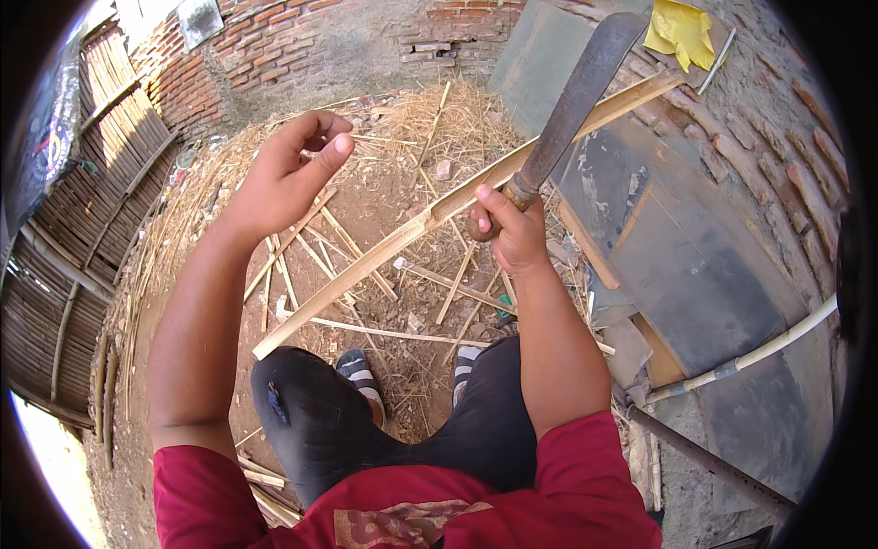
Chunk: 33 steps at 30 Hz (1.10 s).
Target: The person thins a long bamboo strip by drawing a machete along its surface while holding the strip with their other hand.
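Observation:
My right hand [508,233] is shut on the handle of a long machete [576,96], whose dark blade points up and away from me. A long split bamboo strip [366,265] runs diagonally from above my left knee to the upper right and passes right by that hand. Whether the hand also grips the strip, I cannot tell. My left hand [283,178] is raised above the strip's lower half. Its fingers are loosely curled, thumb near the forefinger, with nothing visible in it. I sit with dark-trousered knees apart.
Thin bamboo slivers [393,334] and straw [457,119] litter the dirt ground around my striped footwear [357,371]. A bamboo fence [91,183] stands at left, a brick wall [274,37] behind. Grey boards [695,256], a white pipe [777,343] and a yellow cloth [681,32] lie at right.

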{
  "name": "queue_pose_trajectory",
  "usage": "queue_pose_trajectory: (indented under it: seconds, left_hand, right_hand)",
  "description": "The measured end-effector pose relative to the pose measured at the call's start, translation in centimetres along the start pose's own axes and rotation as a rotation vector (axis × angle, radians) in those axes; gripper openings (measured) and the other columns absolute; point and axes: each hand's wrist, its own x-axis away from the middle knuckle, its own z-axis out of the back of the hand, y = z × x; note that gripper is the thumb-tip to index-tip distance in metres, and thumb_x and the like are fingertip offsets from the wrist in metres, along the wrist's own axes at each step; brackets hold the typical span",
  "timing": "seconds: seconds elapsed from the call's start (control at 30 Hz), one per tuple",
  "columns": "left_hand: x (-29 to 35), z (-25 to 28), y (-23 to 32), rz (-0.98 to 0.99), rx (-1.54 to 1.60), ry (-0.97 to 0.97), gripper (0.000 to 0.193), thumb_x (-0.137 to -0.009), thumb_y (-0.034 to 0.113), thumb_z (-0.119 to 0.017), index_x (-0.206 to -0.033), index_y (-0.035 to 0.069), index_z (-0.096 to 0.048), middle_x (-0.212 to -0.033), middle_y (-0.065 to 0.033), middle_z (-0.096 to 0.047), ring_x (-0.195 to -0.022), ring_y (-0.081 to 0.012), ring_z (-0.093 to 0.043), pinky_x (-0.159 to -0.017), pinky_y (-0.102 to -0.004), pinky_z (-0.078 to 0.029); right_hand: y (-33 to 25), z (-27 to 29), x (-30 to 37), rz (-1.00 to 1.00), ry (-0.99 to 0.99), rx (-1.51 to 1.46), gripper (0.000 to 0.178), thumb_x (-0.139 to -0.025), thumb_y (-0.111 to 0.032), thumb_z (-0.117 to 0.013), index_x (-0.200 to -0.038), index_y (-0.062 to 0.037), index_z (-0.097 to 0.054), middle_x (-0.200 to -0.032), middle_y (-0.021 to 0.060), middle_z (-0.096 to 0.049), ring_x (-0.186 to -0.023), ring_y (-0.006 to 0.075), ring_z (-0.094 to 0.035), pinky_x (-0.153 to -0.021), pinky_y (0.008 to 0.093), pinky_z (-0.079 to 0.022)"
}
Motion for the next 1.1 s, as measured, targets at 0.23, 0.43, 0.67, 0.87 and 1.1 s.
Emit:
queue_pose_trajectory:
  seconds: [0.23, 0.43, 0.67, 0.87, 1.1]
  left_hand:
    - [-10.0, -2.2, 7.5, -0.049, -0.050, -0.164, 0.061, -0.104, 0.061, -0.054, -0.129, 0.006, -0.062, -0.116, -0.0063, -0.068, -0.108, -0.0151, -0.064, -0.096, -0.0343, -0.051]
    - [-14.0, -7.5, 11.0, -0.071, 0.320, -0.324, 0.070, -0.104, 0.065, -0.046, -0.138, 0.004, -0.058, -0.126, -0.0101, -0.067, -0.112, -0.0185, -0.066, -0.098, -0.0370, -0.052]
    - [-16.4, -9.9, 11.2, -0.133, 1.055, -0.535, 0.057, -0.108, 0.045, -0.048, -0.151, 0.007, -0.050, -0.137, -0.0111, -0.065, -0.121, -0.0239, -0.065, -0.105, -0.0401, -0.052]
    - [-11.9, -9.8, 8.4, -0.225, 0.601, 0.030, 0.033, -0.106, 0.026, -0.052, -0.114, -0.003, -0.067, -0.102, -0.0135, -0.071, -0.086, -0.0227, -0.070, -0.082, -0.0364, -0.057]
    - [-7.3, -5.5, 1.0, 0.029, 0.870, 0.463, 0.046, -0.113, 0.041, -0.033, -0.119, 0.001, -0.054, -0.093, -0.0118, -0.065, -0.079, -0.0247, -0.066, -0.078, -0.0405, -0.058]
  right_hand:
    - [-1.9, 3.5, -0.2, 0.081, -0.090, 0.041, 0.013, -0.095, -0.003, -0.067, -0.104, -0.0059, -0.058, -0.082, 0.0056, -0.062, -0.063, 0.0119, -0.053, -0.054, 0.0306, -0.042]
    - [-3.4, 6.2, 1.1, -0.007, -0.165, 0.103, 0.028, -0.089, -0.004, -0.072, -0.115, -0.0014, -0.061, -0.097, 0.0133, -0.072, -0.064, 0.0108, -0.056, -0.055, 0.0278, -0.044]
    - [-2.6, 5.4, 2.1, -0.138, -0.291, 0.321, 0.024, -0.085, -0.017, -0.083, -0.087, -0.0070, -0.061, -0.064, -0.0008, -0.058, -0.056, 0.0096, -0.055, -0.054, 0.0287, -0.043]
    - [-1.0, 5.5, 1.9, -0.250, -0.424, 0.424, 0.025, -0.085, -0.020, -0.085, -0.086, -0.0075, -0.063, -0.083, 0.0020, -0.066, -0.062, 0.0073, -0.055, -0.059, 0.0261, -0.043]
    - [-0.8, 6.5, 1.8, -0.345, -0.324, 0.393, 0.022, -0.088, -0.022, -0.081, -0.090, -0.0074, -0.065, -0.104, 0.0064, -0.069, -0.064, 0.0036, -0.053, -0.052, 0.0213, -0.038]
